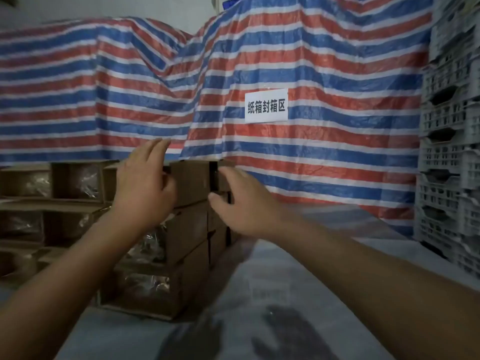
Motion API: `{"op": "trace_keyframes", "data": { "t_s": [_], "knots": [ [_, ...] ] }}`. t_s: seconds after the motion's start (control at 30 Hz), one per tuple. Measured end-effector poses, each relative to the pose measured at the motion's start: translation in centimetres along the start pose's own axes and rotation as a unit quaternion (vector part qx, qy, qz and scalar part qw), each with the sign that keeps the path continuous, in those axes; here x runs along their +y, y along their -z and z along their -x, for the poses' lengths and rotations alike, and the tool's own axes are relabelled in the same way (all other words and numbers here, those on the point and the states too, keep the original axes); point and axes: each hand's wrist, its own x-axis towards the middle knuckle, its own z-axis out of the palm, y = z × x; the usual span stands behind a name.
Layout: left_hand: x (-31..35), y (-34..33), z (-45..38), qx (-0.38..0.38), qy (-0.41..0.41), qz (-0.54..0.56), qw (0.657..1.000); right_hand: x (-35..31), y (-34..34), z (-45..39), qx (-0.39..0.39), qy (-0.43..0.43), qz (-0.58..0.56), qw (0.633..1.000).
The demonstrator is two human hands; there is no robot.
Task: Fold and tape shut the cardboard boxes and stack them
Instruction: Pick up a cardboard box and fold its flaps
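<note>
Many brown boxes (65,203) sit piled on your left, and some show shiny clear tape on their fronts. Your left hand (145,183) rests on the left side of the top box (191,181) of the near stack with fingers mostly straight, and your right hand (239,203) touches its right end with loosely bent fingers; I cannot tell if either one truly grips it. Behind hangs a striped sheet (324,61) with a white sign (266,105), and gray crates (452,126) stand stacked at the far right.

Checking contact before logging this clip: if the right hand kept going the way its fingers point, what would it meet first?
The right hand points at the top cardboard box of the stack; its fingertips look already at that box's right end, though depth is unclear.
</note>
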Motion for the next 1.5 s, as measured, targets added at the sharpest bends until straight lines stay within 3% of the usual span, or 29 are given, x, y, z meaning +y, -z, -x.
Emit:
{"op": "trace_keyframes", "data": {
  "t_s": [0.2,0.4,0.6,0.67,0.8,0.97,1.07,1.23,1.4,1.5],
  "knots": [
    [-5.9,-1.6,-2.8,-0.054,0.063,-0.08,0.993,-2.2,-3.5,-7.7,0.001,-0.024,-0.016,1.0],
    [-9.6,-3.1,-3.9,-0.149,0.052,-0.133,0.979,-3.1,-6.3,-10.7,0.014,-0.023,0.036,0.999],
    [-9.0,-2.1,-4.7,-0.109,0.022,-0.075,0.991,-3.5,-7.2,-11.4,0.106,-0.045,0.053,0.992],
    [-7.9,-1.8,-5.1,-0.086,-0.013,-0.066,0.994,-3.0,-6.3,-11.7,0.147,-0.065,-0.016,0.987],
    [-5.2,-0.5,-7.3,-0.036,-0.068,-0.073,0.994,-2.1,-2.6,-12.3,0.156,-0.09,-0.096,0.979],
    [-1.7,1.7,-10.3,-0.025,-0.012,-0.023,0.999,-2.4,4.8,-10.3,0.205,-0.049,-0.022,0.977],
    [1.0,2.4,-10.8,-0.048,0.014,0.087,0.995,-2.2,9.1,-7.6,0.213,-0.042,0.028,0.976],
    [6.3,0.9,-9.4,-0.129,0.034,0.282,0.95,-0.3,13.4,-2.7,0.173,-0.149,0.044,0.973],
    [8.9,-2.6,-6.3,-0.236,0.139,0.461,0.844,3.8,15.3,2.1,0.107,-0.263,0.018,0.959],
    [10.5,-5.2,-3.7,-0.294,0.176,0.49,0.802,6.6,15.0,4.5,0.053,-0.35,-0.02,0.935]
  ]
}}
